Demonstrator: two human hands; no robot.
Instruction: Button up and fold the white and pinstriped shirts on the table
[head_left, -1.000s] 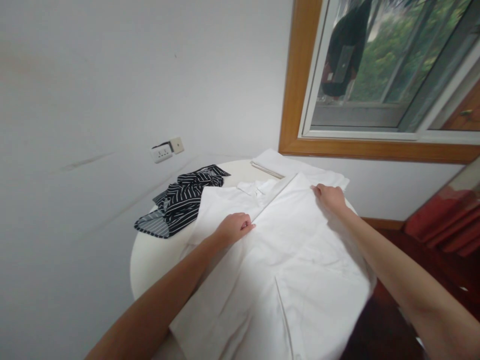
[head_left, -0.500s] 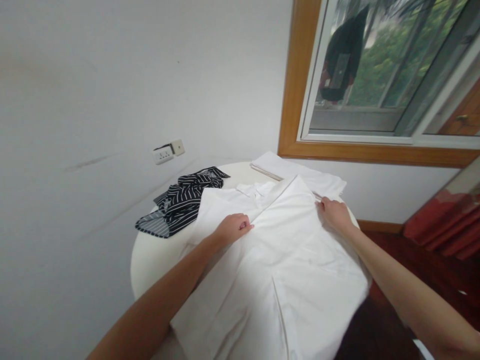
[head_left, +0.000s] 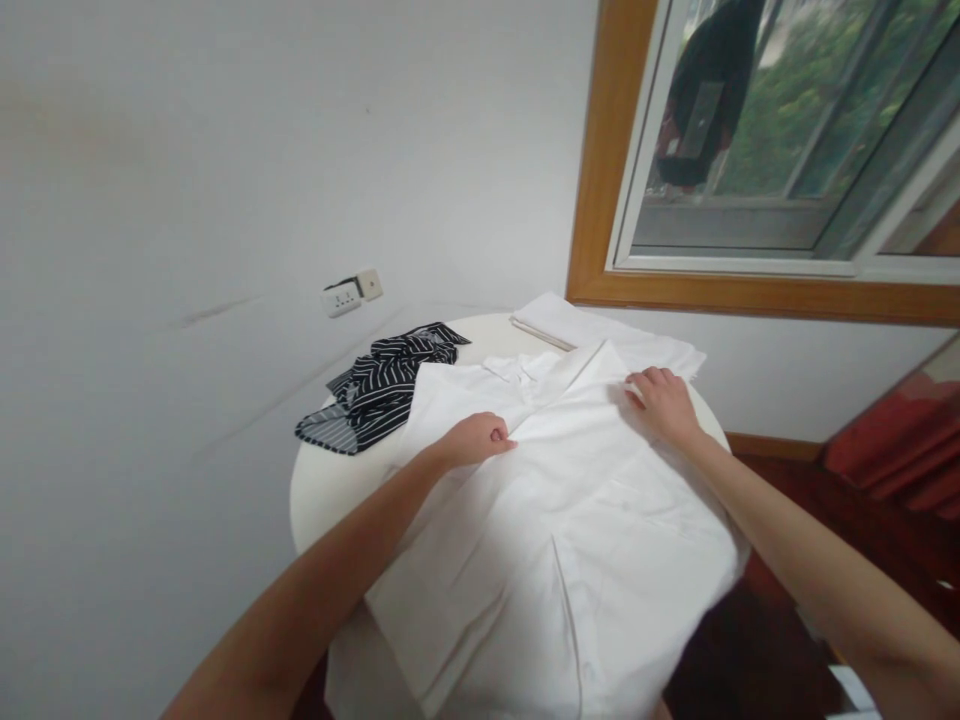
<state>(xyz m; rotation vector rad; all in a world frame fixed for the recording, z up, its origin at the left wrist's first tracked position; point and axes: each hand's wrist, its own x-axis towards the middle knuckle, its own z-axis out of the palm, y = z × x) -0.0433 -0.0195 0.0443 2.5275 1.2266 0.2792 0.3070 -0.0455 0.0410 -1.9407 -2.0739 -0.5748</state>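
A white shirt [head_left: 555,480], wrinkled and with a long placket-like slit down its lower middle, is spread over the round white table [head_left: 319,500] and hangs over the near edge. My left hand [head_left: 476,440] pinches a fold of it left of centre, fingers curled in. On the shirt's far right part rests my right hand [head_left: 664,405], fingers bent and apart from the thumb, with no cloth visible between them. The shirt's collar area [head_left: 521,372] lies flat beyond my hands.
A crumpled black-and-white striped garment [head_left: 382,385] lies at the table's left. Folded white cloth [head_left: 600,335] sits at the back right, near the wooden window frame [head_left: 720,294]. A wall socket [head_left: 343,299] is behind the table; a red curtain [head_left: 896,440] hangs at right.
My right hand has loosened from the shirt's edge and shifted slightly up, its thumb now apart. My left hand keeps its pinch. The whole view has turned slightly left.
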